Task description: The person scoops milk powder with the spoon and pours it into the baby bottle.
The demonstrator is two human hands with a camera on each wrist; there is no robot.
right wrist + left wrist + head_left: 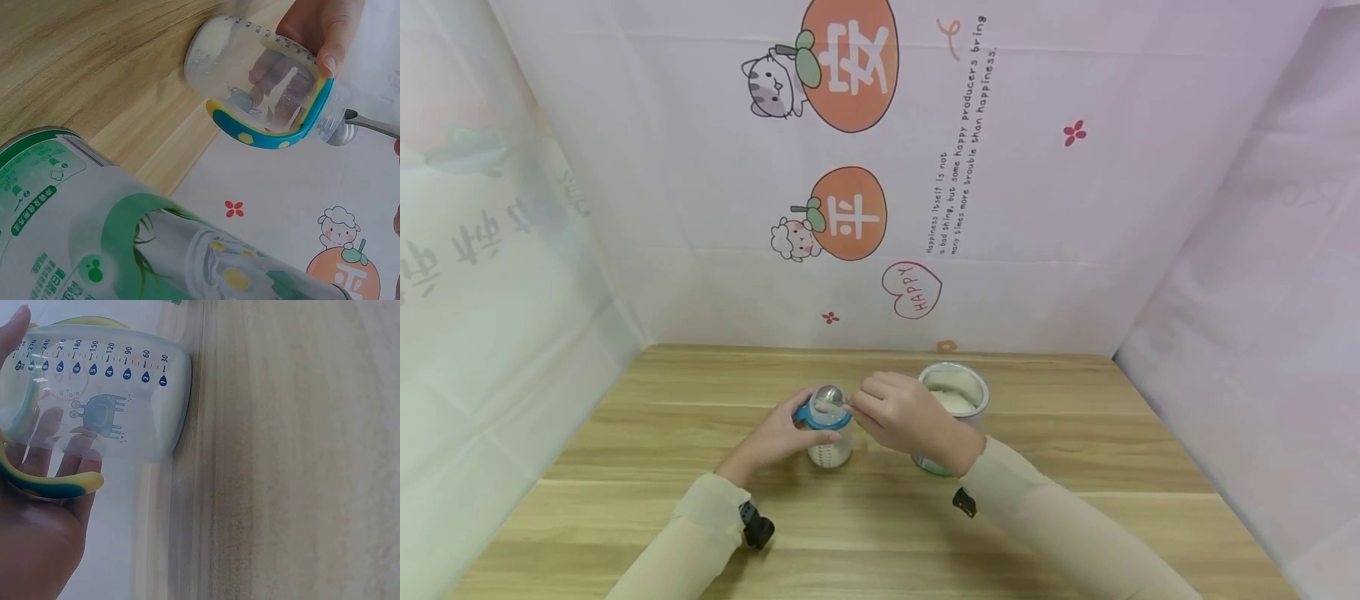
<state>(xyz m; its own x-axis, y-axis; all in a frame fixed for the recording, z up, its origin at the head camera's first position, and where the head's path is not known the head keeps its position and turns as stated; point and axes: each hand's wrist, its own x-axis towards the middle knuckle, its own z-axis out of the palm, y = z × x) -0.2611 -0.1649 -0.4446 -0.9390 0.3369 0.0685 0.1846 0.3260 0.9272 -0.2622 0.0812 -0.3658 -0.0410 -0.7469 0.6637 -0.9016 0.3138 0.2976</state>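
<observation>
A clear baby bottle (831, 454) with a blue and yellow handled collar stands upright on the table, whitish contents near its base. My left hand (775, 437) grips it around the collar and upper body; in the left wrist view, fingers show through the bottle (140, 400) with its printed scale. My right hand (902, 412) pinches the handle of a metal spoon (830, 394), whose bowl is tipped at the bottle's uncapped mouth. In the right wrist view the spoon (375, 124) meets the threaded neck, and only fingertips of the right hand appear at the edge.
Just right of the bottle stands an uncovered can (983, 400) holding pale powder (953, 402), partly behind the right forearm. Its green and white label (94, 206) fills the lower right wrist view. A printed cloth (1037, 250) hangs behind the wooden table (715, 392).
</observation>
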